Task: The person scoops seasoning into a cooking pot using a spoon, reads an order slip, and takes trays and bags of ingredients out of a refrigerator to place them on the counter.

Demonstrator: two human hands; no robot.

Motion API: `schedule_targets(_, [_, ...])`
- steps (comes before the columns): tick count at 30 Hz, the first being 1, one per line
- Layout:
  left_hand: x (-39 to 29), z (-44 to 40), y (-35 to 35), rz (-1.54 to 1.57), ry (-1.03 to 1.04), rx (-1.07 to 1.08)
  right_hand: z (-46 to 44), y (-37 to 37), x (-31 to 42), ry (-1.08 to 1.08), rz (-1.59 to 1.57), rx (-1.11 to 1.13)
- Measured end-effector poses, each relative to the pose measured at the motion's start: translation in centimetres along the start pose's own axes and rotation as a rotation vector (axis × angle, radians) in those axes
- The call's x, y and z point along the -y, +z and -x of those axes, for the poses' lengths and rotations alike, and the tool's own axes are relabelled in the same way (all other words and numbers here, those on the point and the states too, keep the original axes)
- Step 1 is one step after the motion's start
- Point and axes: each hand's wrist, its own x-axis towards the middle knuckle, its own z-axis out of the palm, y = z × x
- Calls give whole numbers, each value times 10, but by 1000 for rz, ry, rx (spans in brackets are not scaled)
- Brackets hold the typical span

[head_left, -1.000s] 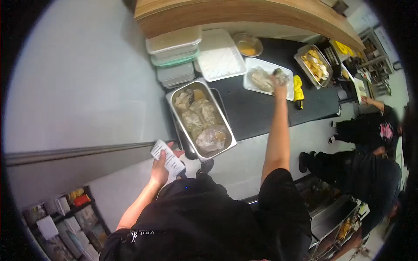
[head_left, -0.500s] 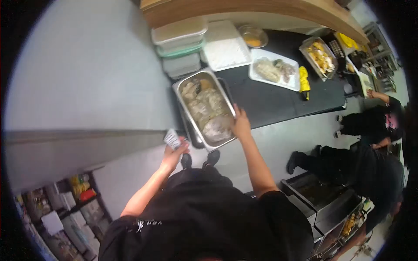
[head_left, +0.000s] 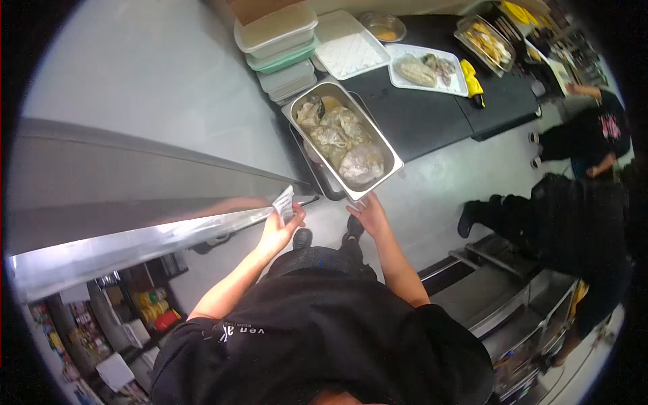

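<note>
Between its fingers my left hand (head_left: 282,226) holds a white printed paper (head_left: 284,202), near the steel edge at the left. My right hand (head_left: 368,214) is at the near end of a deep steel pan (head_left: 390,177), fingers apart and nothing in them; whether they touch the rim is unclear. The pan holds several pieces of pale, wet food (head_left: 361,164) in liquid and sits over another dark-edged tray at the counter's left end. Farther back, a white tray (head_left: 399,49) carries more pale pieces, with a yellow item (head_left: 472,79) beside it.
Stacked lidded containers (head_left: 277,40), a white ribbed tray (head_left: 347,47) and a metal bowl (head_left: 385,28) stand at the back. A foil tray of yellow food (head_left: 487,44) is farther right. Two people (head_left: 574,223) (head_left: 597,128) are at the right, by steel equipment. Shelves (head_left: 128,331) stand lower left.
My right hand has come back from the white tray to the steel pan, then to its near end. The view has shifted, showing more of the steel edge at left. My left hand keeps the paper.
</note>
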Motion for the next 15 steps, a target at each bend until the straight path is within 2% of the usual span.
schedule_targets(1, [2,5,-11,-10,7,30,-4,2,-7,-26,-15,-13])
schedule_targets(3, [12,17,-36,-95,75,222,-8,13,-26,-188,141,-43])
schedule_targets(5, [23,27,-54,-63,94,271,-18,5,-40,-221,100,-63])
schedule_targets(7, [33,35,-77,-97,116,332,-29,9,-47,-295,289,-167])
schedule_targets(8, [41,37,-91,-188,206,366,-16,43,-41,-357,372,-268])
schedule_targets(11, [51,66,-131,-110,97,271,-43,36,-52,-425,431,-340])
schedule_targets(12, [61,76,-152,-119,96,234,-41,49,-51,-473,430,-441])
schedule_targets(13, [72,84,-174,-122,98,201,-44,49,-52,-497,422,-455])
schedule_targets(14, [73,94,-197,-201,152,100,-55,39,-59,-452,438,-593])
schedule_targets(15, [69,104,-222,-270,212,-11,-74,23,-64,-507,378,-675])
